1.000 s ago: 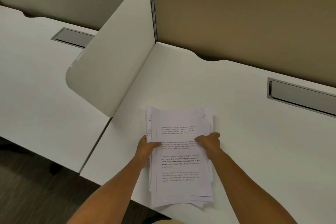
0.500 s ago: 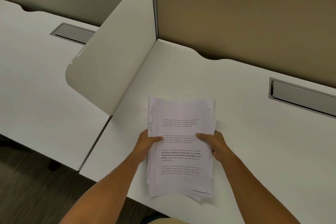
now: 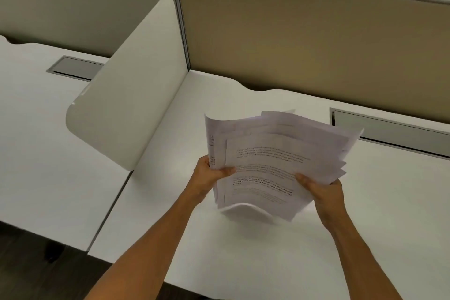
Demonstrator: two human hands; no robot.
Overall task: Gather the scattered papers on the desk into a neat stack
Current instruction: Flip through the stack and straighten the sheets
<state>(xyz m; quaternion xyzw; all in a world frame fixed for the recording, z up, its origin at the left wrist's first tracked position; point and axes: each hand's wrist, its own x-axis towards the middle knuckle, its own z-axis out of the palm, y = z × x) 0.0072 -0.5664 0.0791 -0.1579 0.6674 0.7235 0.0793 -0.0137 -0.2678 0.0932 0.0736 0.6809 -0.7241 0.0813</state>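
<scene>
Both hands hold the papers (image 3: 275, 161) up over the desk (image 3: 243, 251), tilted toward the camera, with the lower edges near or touching the top; which, I cannot tell. The left hand (image 3: 207, 175) grips the left edge with its thumb laid across the front sheet, and the right hand (image 3: 323, 190) grips the lower right side the same way, thumb in front, fingers behind and out of sight. The sheets look light, thin and limp: the bottom edge bows into a curve and the top right corners fan apart unevenly, so the pile is not yet square. Loose sheets like these would likely slide over one another, so a light hold on the two long sides, letting them drop and tap on a short edge, seems the best way to align them. The print is blurred and unreadable, the sheet count cannot be judged, and the desk under and behind the pile is hidden. A divider (image 3: 126, 95) stands to the left
</scene>
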